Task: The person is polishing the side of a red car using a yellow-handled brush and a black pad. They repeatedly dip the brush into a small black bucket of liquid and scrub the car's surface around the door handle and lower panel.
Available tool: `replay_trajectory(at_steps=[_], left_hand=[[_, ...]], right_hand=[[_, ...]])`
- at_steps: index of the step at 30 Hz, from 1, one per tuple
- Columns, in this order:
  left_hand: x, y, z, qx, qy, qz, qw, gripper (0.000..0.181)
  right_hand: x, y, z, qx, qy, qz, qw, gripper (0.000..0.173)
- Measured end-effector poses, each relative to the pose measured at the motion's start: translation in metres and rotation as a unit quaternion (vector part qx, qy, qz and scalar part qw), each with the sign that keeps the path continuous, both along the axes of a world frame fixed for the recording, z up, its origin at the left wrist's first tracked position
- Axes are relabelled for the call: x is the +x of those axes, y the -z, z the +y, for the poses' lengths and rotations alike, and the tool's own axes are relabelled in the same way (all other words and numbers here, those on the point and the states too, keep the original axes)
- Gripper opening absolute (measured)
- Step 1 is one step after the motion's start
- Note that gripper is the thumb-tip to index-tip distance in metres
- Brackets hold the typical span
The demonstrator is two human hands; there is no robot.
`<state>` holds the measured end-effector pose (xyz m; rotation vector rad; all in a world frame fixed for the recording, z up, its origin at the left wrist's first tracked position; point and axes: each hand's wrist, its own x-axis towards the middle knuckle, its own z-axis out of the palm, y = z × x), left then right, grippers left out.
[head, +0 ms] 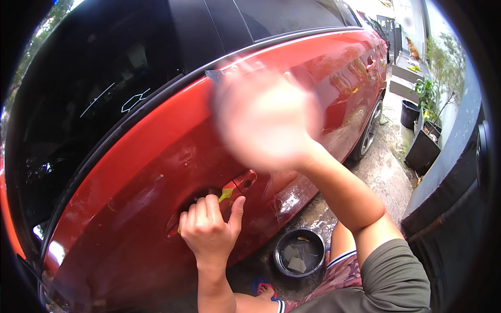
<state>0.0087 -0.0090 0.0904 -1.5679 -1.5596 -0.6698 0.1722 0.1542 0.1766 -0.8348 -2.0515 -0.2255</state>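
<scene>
A red car door (129, 195) with a dark window fills the view before me. My left hand (209, 223) is at the door handle (247, 180), its fingers curled over the handle bar and the thumb raised. A yellow-green piece (226, 194) of unclear kind shows on the handle beside my fingers. My right hand (268, 117) is strongly blurred and held up in front of the car's side, just below the window edge. Whether it holds something cannot be told. A small dark translucent scrap (213, 75) shows at the window trim beside it.
On the wet concrete by my feet stands a round black basin (299, 252) of water with flat pieces inside. The car's wheel (370, 125), a black plant pot (409, 113) and a planter box (422, 152) are farther right. A brown dog (412, 49) sits on the raised step beyond.
</scene>
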Motion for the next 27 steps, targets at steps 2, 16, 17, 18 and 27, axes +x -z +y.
replay_trajectory(at_steps=[2, 16, 17, 18, 27], left_hand=[[0.002, 0.002, -0.001, -0.002, 0.000, 0.004, 1.000, 0.054], [0.004, 0.000, -0.003, -0.005, -0.002, -0.006, 1.000, 0.054], [0.003, 0.001, -0.003, -0.004, 0.002, -0.005, 1.000, 0.054], [0.002, 0.001, -0.002, 0.000, 0.005, -0.003, 1.000, 0.055], [-0.003, 0.000, -0.007, -0.007, 0.005, -0.007, 1.000, 0.055]], right_hand=[[0.000, 0.002, -0.003, -0.009, -0.004, 0.003, 1.000, 0.072], [0.001, 0.002, -0.011, 0.019, 0.008, -0.015, 1.000, 0.073], [0.001, 0.012, -0.028, 0.057, 0.000, -0.014, 0.998, 0.073], [0.001, 0.021, -0.040, 0.098, -0.011, -0.004, 0.995, 0.074], [-0.006, -0.004, -0.053, 0.023, -0.055, -0.015, 0.998, 0.082]])
